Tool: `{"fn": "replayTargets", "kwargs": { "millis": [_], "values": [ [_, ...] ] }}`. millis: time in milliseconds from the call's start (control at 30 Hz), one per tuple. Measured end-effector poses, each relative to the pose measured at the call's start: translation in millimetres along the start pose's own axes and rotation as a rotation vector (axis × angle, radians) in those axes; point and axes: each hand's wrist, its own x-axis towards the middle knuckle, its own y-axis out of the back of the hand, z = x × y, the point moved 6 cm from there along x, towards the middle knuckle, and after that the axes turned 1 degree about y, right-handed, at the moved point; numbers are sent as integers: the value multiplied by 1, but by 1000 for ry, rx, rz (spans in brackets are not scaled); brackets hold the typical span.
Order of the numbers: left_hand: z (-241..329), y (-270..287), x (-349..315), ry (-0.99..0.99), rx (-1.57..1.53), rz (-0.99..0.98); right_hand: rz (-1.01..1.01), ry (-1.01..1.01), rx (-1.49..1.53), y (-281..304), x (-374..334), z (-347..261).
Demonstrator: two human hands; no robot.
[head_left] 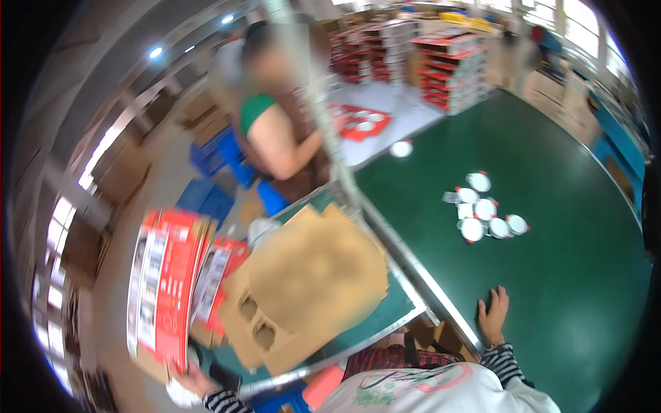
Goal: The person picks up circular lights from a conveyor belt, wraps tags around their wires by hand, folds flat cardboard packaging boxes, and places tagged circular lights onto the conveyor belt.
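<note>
At the lower left, my left hand has its fingers closed on the bottom edge of a stack of red and white printed cardboard sheets. More red printed sheets lean just right of that stack. Beside them, brown cardboard pieces, some with round cut-outs, are piled on a small green-topped table. My right hand rests on the large green surface, fingers spread and holding nothing. Beyond it lies a loose group of several round white pieces with red tabs.
A metal rail and post stand between the two green surfaces. Across from me, a person in a green sleeve works at a white table with a red sheet. Tall red-and-white stacks stand behind. Blue bins sit on the floor.
</note>
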Motion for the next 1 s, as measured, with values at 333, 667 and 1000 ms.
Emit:
{"fn": "replayTargets", "kwargs": {
  "millis": [333, 667, 1000],
  "values": [
    [122, -146, -155, 466, -705, -502, -451, 109, 1182, 94, -19, -113],
    [187, -258, -268, 1246, -557, -1148, 96, -107, 2057, 307, -87, -226],
    [215, -325, -356, -778, -947, -1989, 638, -251, 1941, 298, -97, -160]
  ]
}}
